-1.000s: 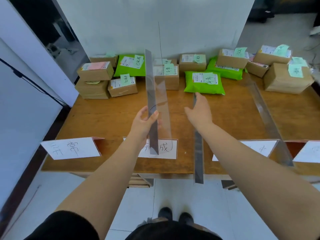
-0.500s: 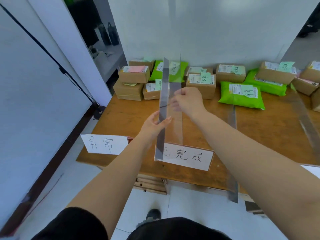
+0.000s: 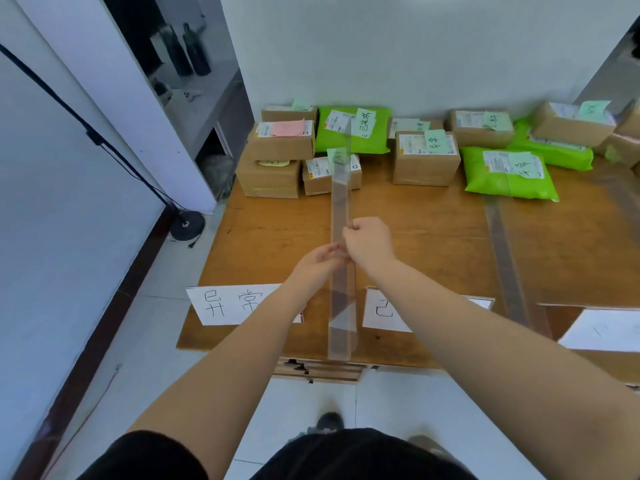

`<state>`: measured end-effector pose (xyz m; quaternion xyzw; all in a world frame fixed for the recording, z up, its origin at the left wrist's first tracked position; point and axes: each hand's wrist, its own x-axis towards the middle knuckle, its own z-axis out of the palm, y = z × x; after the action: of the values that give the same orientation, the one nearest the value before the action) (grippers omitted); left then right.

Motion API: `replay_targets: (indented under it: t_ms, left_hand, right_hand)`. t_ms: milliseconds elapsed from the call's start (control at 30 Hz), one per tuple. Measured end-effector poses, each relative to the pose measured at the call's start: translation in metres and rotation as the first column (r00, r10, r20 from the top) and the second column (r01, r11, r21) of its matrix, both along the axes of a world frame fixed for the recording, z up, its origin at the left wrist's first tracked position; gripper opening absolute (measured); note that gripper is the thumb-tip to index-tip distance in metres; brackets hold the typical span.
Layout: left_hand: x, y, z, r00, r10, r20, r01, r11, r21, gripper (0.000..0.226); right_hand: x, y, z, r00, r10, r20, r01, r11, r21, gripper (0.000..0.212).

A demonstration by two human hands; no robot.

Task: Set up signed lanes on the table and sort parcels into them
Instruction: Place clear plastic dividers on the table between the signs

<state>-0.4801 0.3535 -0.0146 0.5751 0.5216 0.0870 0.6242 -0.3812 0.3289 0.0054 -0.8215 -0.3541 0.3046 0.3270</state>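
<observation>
In the head view, a long clear divider strip (image 3: 341,237) is held at its middle by both hands, the left hand (image 3: 317,263) and the right hand (image 3: 369,242) each closed on it in a pinching grip, and it is set lengthwise on the counter (image 3: 433,237) between the left sign (image 3: 228,304) and the middle sign (image 3: 381,311), its far end reaching toward the parcels (image 3: 426,157). The strip is judged light, stiff, slippery and easily flexed, so it is best taken by its edges near the middle.

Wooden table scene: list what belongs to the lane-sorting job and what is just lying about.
Job:
clear plastic divider strip, held by left hand and right hand
white paper lane signs
brown cardboard parcels
green plastic mailer bags

Lying about:
black lamp stand base
</observation>
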Motion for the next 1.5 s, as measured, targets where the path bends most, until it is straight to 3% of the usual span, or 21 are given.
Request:
replay_targets:
  t_ms: [367, 500, 800, 1033, 1267, 1500]
  left_hand:
    - [-0.015, 0.007, -0.012, 0.996, -0.024, 0.090, 0.039, 0.984, -0.174, 0.041]
    - [-0.024, 0.004, -0.021, 0.994, -0.073, 0.081, 0.086, 0.983, -0.163, 0.045]
    - [-0.026, -0.002, -0.036, 0.995, -0.015, 0.095, 0.029, 0.989, -0.148, 0.038]
    - [-0.029, -0.014, -0.049, 0.996, -0.060, 0.061, 0.068, 0.987, -0.145, 0.036]
    - [-0.023, -0.007, -0.050, 0.977, 0.157, 0.144, -0.109, 0.950, -0.294, 0.035]
    - [-0.002, 0.027, -0.037, 0.951, 0.250, 0.181, -0.175, 0.919, -0.354, 0.038]
  right_hand:
    - [-0.028, -0.004, -0.014, 0.997, 0.001, 0.077, 0.009, 0.992, -0.123, 0.036]
    - [-0.038, -0.016, -0.023, 0.999, -0.026, 0.045, 0.031, 0.991, -0.130, 0.020]
    - [-0.049, -0.037, -0.029, 0.998, -0.060, 0.033, 0.063, 0.994, -0.092, 0.028]
    - [-0.062, -0.064, -0.041, 0.998, -0.061, 0.016, 0.063, 0.992, -0.108, 0.030]
    - [-0.055, -0.036, -0.049, 1.000, -0.024, -0.018, 0.020, 0.984, -0.178, 0.026]
    - [-0.027, 0.012, -0.049, 0.995, 0.057, -0.086, -0.077, 0.966, -0.247, 0.022]
